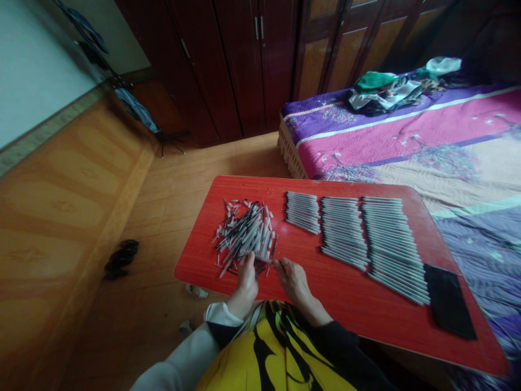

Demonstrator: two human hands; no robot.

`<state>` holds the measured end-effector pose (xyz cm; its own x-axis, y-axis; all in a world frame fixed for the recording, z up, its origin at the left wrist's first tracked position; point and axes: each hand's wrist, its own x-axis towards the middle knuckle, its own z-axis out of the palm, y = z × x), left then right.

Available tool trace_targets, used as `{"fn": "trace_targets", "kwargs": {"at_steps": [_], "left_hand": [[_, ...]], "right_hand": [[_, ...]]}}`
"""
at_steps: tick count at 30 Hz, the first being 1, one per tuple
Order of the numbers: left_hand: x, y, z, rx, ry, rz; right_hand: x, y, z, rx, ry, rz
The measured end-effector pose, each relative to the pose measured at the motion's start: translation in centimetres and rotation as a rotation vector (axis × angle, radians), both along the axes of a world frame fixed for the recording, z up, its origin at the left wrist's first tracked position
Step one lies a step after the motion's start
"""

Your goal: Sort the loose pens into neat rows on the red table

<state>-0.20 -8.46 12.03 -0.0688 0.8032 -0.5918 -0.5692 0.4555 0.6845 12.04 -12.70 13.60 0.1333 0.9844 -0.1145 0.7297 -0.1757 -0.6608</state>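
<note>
A loose heap of pens, barrels and caps point(246, 233) lies on the left part of a red table point(350, 293). My left hand point(247, 277) is closed at the heap's near edge, pinching a thin pen part. My right hand point(291, 277) sits just to its right, fingers curled on the other end of the same small piece point(266, 259). Three neat rows of assembled pens point(358, 239) lie side by side across the middle and right of the table.
A black flat phone-like slab point(450, 301) lies at the table's right end. A bed with a purple and pink cover point(407, 136) stands behind. Dark wardrobes point(244, 65) line the back. Dark shoes point(120, 258) rest on the wooden floor at left.
</note>
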Motion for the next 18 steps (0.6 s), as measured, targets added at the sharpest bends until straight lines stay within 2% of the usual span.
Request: {"fn": "trace_targets", "kwargs": {"at_steps": [5,11,18], "left_hand": [[-0.06,-0.03,0.10,0.020,0.011,0.009],[-0.16,-0.22,-0.29,0.035,0.022,-0.049],[-0.12,-0.22,-0.11,0.017,0.039,-0.013]], "right_hand": [[-0.07,-0.01,0.22,0.022,0.098,-0.013],[-0.08,-0.11,0.14,0.005,-0.013,-0.002],[-0.03,-0.13,0.45,-0.027,0.036,-0.004]]}}
